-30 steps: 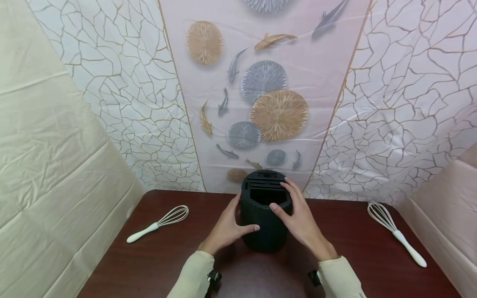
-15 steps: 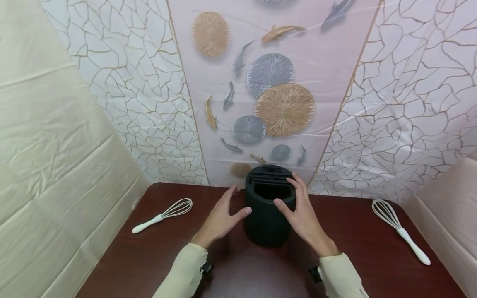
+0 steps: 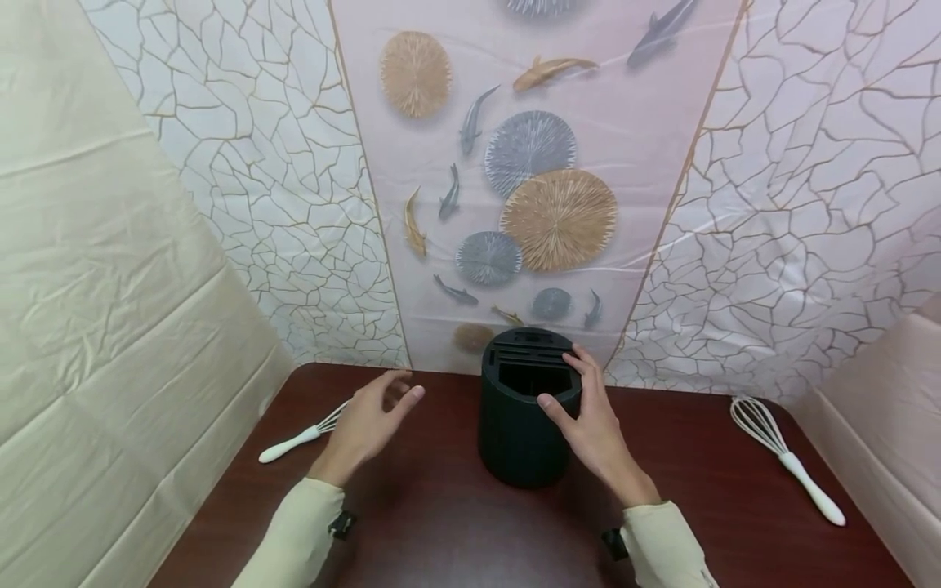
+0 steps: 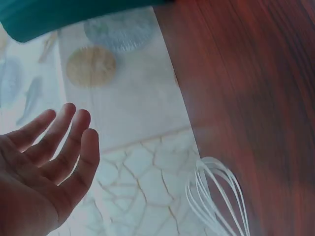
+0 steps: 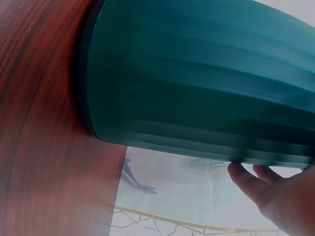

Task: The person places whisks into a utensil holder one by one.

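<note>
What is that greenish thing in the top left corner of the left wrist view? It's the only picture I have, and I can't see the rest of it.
Observer: It's a round black holder, with slots and a larger opening in its top.

Operator: Fascinating! Is anyone touching it?

Observer: Yes, the right hand curls round its upper right side.

Operator: And what lies further right, past all that?

Observer: A whisk with a white handle.

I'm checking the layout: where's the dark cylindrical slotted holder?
In the head view, the holder stands slightly right of centre on the reddish-brown table, touching the right hand.
</note>
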Demonstrator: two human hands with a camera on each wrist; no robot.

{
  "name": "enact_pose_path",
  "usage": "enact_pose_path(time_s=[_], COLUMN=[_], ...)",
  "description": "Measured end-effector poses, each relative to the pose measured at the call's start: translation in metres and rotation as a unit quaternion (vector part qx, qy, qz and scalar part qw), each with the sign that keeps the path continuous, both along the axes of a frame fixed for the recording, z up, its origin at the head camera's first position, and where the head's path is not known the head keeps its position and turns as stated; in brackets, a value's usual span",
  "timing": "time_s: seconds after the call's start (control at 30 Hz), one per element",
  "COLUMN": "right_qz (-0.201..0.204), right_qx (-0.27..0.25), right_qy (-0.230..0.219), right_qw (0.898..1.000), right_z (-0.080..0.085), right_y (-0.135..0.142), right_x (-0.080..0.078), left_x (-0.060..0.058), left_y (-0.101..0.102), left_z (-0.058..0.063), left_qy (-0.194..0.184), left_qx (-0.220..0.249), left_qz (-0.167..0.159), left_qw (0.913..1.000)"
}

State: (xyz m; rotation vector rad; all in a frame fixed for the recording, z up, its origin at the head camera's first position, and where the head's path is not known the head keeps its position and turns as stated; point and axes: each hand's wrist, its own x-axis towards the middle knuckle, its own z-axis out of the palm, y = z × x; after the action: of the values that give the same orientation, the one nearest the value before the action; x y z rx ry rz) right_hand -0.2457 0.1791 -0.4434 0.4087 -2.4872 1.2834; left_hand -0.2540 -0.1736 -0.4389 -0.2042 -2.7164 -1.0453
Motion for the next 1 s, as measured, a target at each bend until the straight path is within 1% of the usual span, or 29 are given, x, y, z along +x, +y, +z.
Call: enact_pose_path(time_s=[0.13,0.3,0.4,0.47,0.57,0.67,0.73,0.8,0.87,1.0], right_qz=[0.002,0.006,-0.001,-0.007,-0.011,-0.010,-0.009,-0.011,-0.011,-0.011], right_qx=[-0.006,-0.006,-0.003,-0.002,-0.002,-0.001,0.000,0.001,0.004,0.005], right_qy=[0.008,0.016,0.014,0.011,0.006,0.010,0.013,0.018,0.018,0.015], right_qw=[1.000,1.000,1.000,1.000,1.000,1.000,1.000,1.000,1.000,1.000], right_z=[0.004,0.005,0.002,0.000,-0.003,-0.001,0.000,0.001,0.001,-0.002], right_y=[-0.001,-0.004,-0.004,-0.003,-0.001,0.001,0.001,0.001,0.002,0.002], right_x=[-0.003,-0.003,0.000,0.002,0.006,0.004,0.002,0.001,0.001,0.002], left_x=[-0.008,-0.014,-0.016,-0.016,-0.018,-0.022,-0.024,-0.026,-0.028,-0.034], left_y=[-0.025,-0.061,-0.079,-0.088,-0.098,-0.106,-0.112,-0.116,-0.120,-0.129], left_z=[0.001,-0.003,-0.009,-0.013,-0.019,-0.023,-0.027,-0.030,-0.034,-0.038], left_qy=[-0.012,-0.030,-0.051,-0.069,-0.109,-0.147,-0.171,-0.183,-0.186,-0.178], left_qx=[-0.035,-0.087,-0.110,-0.127,-0.158,-0.182,-0.185,-0.178,-0.169,-0.149], left_qz=[0.025,0.041,0.035,0.024,0.015,0.009,0.004,-0.003,-0.013,-0.034], left_qw=[0.9990,0.9949,0.9921,0.9892,0.9813,0.9722,0.9678,0.9669,0.9679,0.9721])
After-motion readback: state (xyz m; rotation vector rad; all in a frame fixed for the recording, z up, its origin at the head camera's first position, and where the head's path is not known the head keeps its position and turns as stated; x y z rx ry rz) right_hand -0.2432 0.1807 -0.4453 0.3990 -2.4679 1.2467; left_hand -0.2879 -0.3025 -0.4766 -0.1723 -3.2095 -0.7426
